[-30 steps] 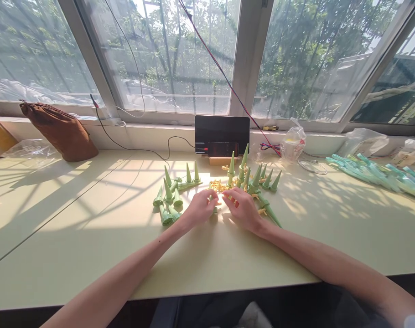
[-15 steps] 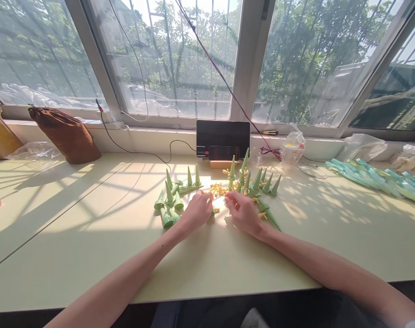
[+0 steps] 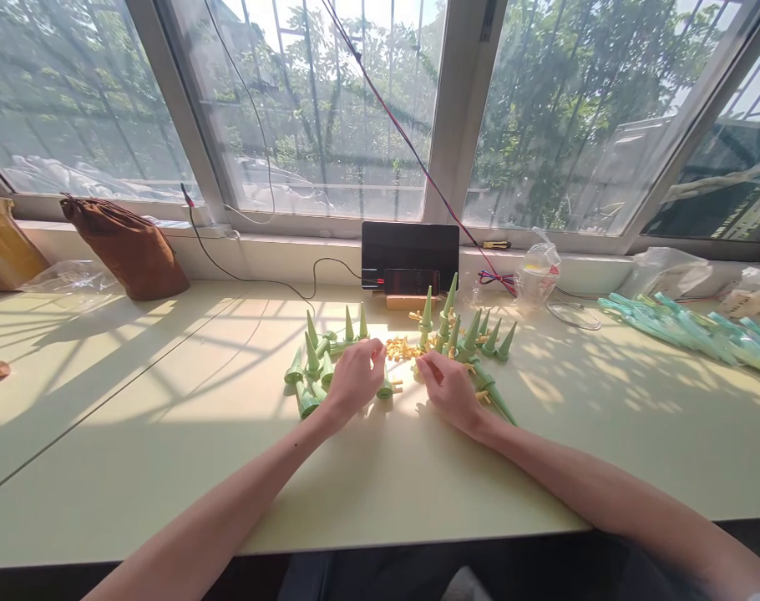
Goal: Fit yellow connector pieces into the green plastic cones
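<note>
My left hand [image 3: 355,378] rests on the pale table [image 3: 167,434] with its fingers curled, right beside a small green cone [image 3: 385,388] standing at its fingertips. Whether it grips anything is hidden. My right hand [image 3: 450,386] lies a little to the right, fingers bent and pinched over something small that I cannot make out. Between and behind the hands lies a scatter of small yellow pieces [image 3: 400,347]. A group of green cones [image 3: 314,367] stands and lies left of my left hand. More green cones [image 3: 464,330] stand upright behind my right hand, and one long cone [image 3: 496,399] lies beside it.
A dark screen [image 3: 410,255] on a wooden stand sits at the back by the window sill. A brown pouch [image 3: 128,248] lies at the far left, a clear bag [image 3: 536,271] right of the screen, and a heap of teal plastic pieces [image 3: 699,332] at the far right.
The hands have drawn apart a little; the left hand shifted left, and a small green cone now stands uncovered between them. The view tilted slightly.
</note>
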A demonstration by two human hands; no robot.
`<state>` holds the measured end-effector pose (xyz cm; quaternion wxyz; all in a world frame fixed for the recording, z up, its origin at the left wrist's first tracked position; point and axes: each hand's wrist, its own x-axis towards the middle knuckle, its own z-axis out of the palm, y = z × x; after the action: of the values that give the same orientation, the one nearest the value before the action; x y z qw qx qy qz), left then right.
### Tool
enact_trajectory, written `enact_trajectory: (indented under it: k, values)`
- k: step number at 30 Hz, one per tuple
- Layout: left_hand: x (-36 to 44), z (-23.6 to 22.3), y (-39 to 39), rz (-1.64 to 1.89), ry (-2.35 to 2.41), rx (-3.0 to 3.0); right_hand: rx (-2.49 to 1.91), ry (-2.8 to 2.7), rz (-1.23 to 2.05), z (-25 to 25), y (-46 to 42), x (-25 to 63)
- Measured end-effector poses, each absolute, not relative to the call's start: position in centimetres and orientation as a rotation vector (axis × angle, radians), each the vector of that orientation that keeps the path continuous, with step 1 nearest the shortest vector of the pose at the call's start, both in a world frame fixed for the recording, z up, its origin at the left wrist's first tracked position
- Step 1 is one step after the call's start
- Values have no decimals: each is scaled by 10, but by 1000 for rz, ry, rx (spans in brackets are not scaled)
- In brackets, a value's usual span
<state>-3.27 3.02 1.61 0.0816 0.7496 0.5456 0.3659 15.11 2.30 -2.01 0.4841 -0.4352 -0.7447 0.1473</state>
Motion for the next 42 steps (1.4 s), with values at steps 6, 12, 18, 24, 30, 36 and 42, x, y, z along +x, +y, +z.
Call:
enact_trajectory:
  k: [6,12,18,24,30,36,42]
  values:
    - [-31,12,29,1047,1607,2240,-1070,-1819,349,-20,23,151]
    - [-32,13,28,1047,1613,2246,-1072,-1818,361,-21,23,152]
    - [-31,15,27,947,1657,2264,-1068,-1826,362,-20,23,152]
    - [-30,16,23,684,1706,2322,-1086,-1868,344,-19,23,151]
    - [-30,16,18,618,1660,2265,-1103,-1917,397,-22,24,152]
    - [-29,15,17,626,1609,2238,-1101,-1944,441,-23,24,153]
    - [-29,11,18,702,1550,2186,-1089,-1951,446,-20,22,152]
